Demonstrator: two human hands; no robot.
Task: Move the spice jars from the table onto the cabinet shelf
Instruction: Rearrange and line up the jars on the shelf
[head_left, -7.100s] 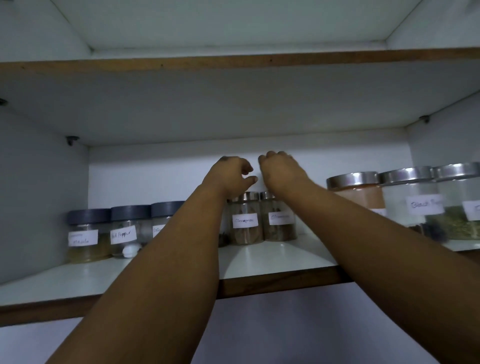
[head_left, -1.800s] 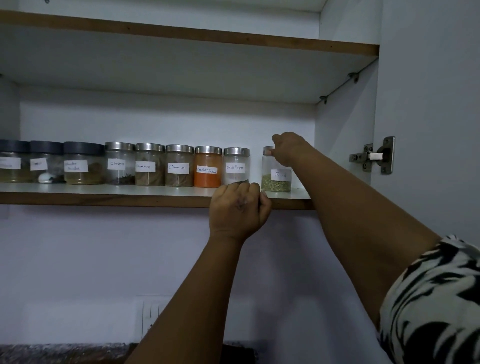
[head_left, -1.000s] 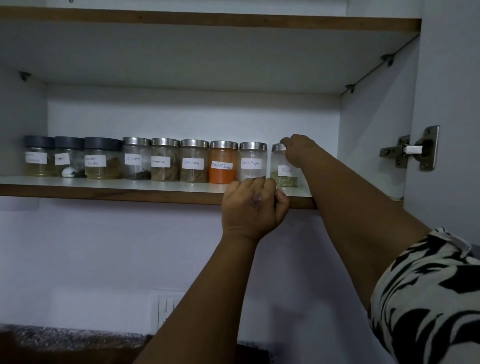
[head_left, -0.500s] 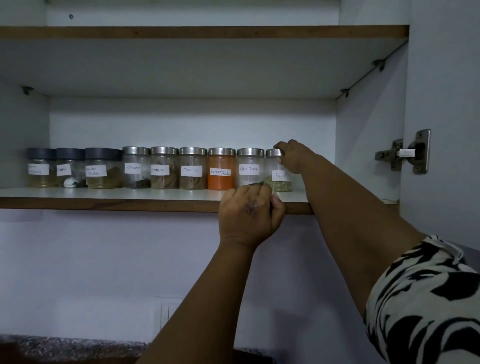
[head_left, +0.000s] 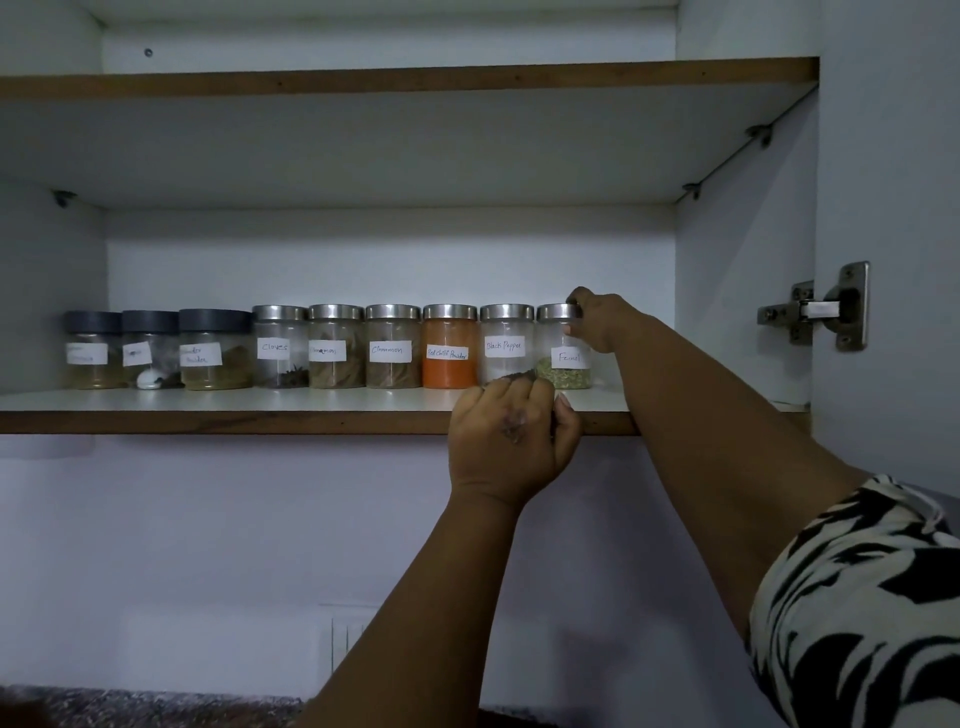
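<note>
A row of several labelled spice jars stands on the cabinet shelf (head_left: 218, 402). The rightmost, a steel-lidded jar labelled Fennel (head_left: 562, 358), holds green seeds. My right hand (head_left: 597, 322) grips that jar from its right side, fingers at the lid. To its left stand the black pepper jar (head_left: 505, 343) and the orange red chilli powder jar (head_left: 449, 347). My left hand (head_left: 511, 441) is curled over the shelf's front edge, below the black pepper jar.
Further left stand two cinnamon jars (head_left: 392, 347), a cloves jar (head_left: 279, 347) and three dark-lidded jars (head_left: 150, 349). The cabinet's right wall (head_left: 743, 291) is close to the fennel jar. A door hinge (head_left: 826, 309) sits on the open door. Another shelf (head_left: 415, 78) lies above.
The fennel jar has slid left until it sits against the black pepper jar, with my right hand on it. My left hand has stayed on the shelf edge.
</note>
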